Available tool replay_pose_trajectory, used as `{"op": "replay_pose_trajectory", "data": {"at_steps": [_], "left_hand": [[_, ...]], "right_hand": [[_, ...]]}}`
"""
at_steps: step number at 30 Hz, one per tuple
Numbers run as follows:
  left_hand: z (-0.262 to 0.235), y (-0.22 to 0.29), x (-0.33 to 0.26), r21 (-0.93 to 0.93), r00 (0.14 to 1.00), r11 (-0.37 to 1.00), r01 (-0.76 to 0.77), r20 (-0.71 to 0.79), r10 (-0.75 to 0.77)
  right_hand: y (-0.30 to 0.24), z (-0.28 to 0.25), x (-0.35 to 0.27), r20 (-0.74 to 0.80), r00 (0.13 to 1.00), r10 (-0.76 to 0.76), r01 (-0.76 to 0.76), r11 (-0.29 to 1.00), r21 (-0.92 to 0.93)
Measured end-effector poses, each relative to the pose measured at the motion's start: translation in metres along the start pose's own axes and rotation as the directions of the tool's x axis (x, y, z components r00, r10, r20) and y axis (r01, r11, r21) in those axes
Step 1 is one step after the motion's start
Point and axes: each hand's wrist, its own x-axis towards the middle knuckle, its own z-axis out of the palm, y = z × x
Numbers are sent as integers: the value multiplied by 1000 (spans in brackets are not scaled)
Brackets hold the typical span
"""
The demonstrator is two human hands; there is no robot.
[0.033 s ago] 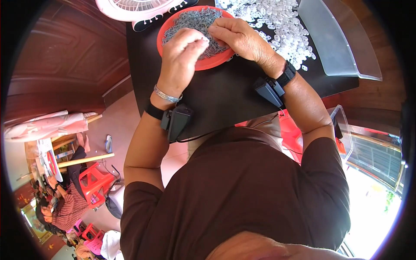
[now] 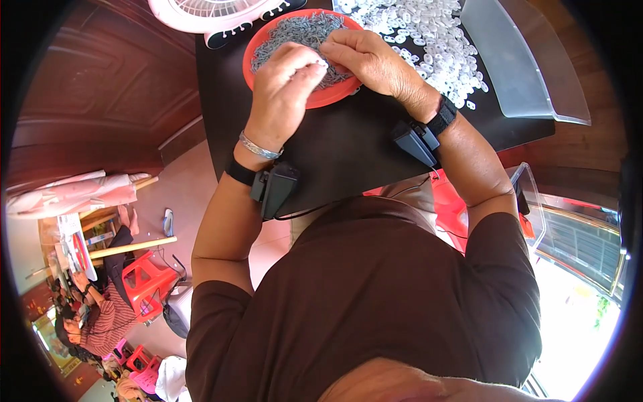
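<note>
My left hand (image 2: pixel 278 90) is over the near left part of a round red bowl (image 2: pixel 320 100). Its thumb and fingers pinch a small white plastic piece (image 2: pixel 323 63), mostly covered by the fingertips. Facing it, my right hand (image 2: pixel 367 61) hangs over the bowl's right side with thumb and forefinger pressed together. What sits in that pinch is too small and hidden to name. Many grey screws (image 2: pixel 295 32) fill the bowl. The two hands' fingertips are close to each other.
Loose white oval plastic pieces (image 2: pixel 445 60) with holes lie heaped right of the bowl on the dark table (image 2: pixel 341 147). A translucent plastic tray (image 2: pixel 512 60) stands at the right edge. A pink-white fan (image 2: pixel 207 13) is at the far left. Another person (image 2: pixel 100 328) sits off left.
My left hand has shifted very slightly right, with the white piece nearer my right fingertips. My right hand is almost unchanged.
</note>
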Motion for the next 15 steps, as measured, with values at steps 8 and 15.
{"op": "replay_pose_trajectory", "data": {"at_steps": [8,15], "left_hand": [[-1,2,-2,-231,985,958,172,27,-170],[-5,-3,-1,-346,955,890,297,81,-287]], "right_hand": [[-3,9,-2,85,996,-23,16,997,73],[1,12,-1,71,997,-20,8,987,163]]}}
